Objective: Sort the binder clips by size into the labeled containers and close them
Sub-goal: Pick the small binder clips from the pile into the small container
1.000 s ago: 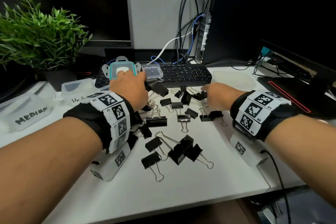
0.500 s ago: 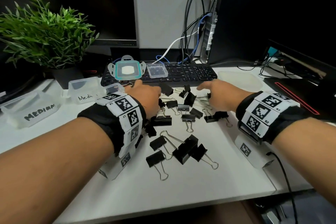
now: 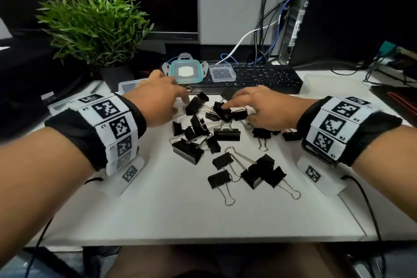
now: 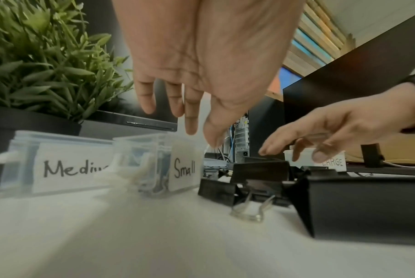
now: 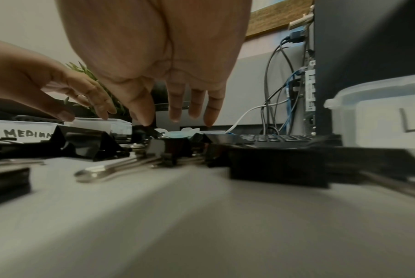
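Observation:
Several black binder clips (image 3: 225, 135) of mixed sizes lie scattered on the white desk (image 3: 180, 216). My left hand (image 3: 180, 97) hovers over the pile's far left edge with its fingers (image 4: 190, 120) hanging straight and holding nothing. The clear "Small" container (image 4: 178, 165) stands just beyond it, with a "Medium" container (image 4: 66, 161) to its left. My right hand (image 3: 234, 106) reaches into the far side of the pile, fingers spread downward; the thumb tip (image 5: 144, 120) touches a black clip (image 5: 168, 144). The "Large" container (image 5: 380, 116) stands at the right.
A teal-rimmed lid (image 3: 186, 72) and a small clear lid (image 3: 222, 72) rest on the black keyboard (image 3: 266, 79) behind the pile. A potted plant (image 3: 94, 25) stands at the back left. A computer tower with cables (image 3: 293, 18) rises at the back right. A second "MEDIUM" container (image 5: 28, 132) sits far left.
My left hand drew back from the teal lid on the keyboard to the pile's left edge. My right hand shifted left into the clips, and the far clips are bunched closer together.

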### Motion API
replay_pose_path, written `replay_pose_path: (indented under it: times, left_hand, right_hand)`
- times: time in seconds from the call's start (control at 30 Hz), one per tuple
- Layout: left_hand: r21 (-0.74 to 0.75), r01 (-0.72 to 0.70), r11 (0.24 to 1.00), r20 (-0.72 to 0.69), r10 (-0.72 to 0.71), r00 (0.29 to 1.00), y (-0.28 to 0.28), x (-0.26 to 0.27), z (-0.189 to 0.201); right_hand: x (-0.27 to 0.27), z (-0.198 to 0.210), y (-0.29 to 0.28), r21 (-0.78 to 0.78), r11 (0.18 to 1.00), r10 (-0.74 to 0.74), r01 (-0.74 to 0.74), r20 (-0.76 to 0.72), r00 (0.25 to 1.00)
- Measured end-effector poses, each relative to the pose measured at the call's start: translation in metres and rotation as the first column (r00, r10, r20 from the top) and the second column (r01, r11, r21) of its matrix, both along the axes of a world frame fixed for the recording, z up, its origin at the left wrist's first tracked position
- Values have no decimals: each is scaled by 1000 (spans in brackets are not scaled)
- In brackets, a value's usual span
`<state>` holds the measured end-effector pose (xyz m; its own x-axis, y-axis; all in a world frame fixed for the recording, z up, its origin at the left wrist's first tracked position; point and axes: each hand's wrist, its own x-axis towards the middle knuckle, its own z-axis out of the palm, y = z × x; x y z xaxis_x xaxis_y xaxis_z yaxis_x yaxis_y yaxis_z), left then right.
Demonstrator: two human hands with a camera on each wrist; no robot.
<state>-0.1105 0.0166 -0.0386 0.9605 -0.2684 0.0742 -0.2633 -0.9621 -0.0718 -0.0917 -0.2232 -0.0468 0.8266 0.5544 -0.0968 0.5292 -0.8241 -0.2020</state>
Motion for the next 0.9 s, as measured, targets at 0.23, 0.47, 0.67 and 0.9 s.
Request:
replay_pose_path:
  times: [0.23, 0.47, 0.67, 0.9]
  left_hand:
    - [12, 71, 997, 30, -71, 997, 4, -6, -3]
    - [64, 90, 994, -2, -90, 996, 0, -5, -7]
    - [122, 167, 978, -15, -166, 986, -6, -6, -8]
    - [225, 201, 953, -144, -172, 975, -9, -9, -9]
  right_hand:
    - [0, -1, 22, -77, 990, 113, -118, -64, 992]
    - [4, -1, 23, -193, 981, -32, 26, -29, 999]
    - [7, 1, 22, -50, 994, -93, 98, 93, 991]
    - [2, -3, 27, -122, 991, 60, -61, -18, 998]
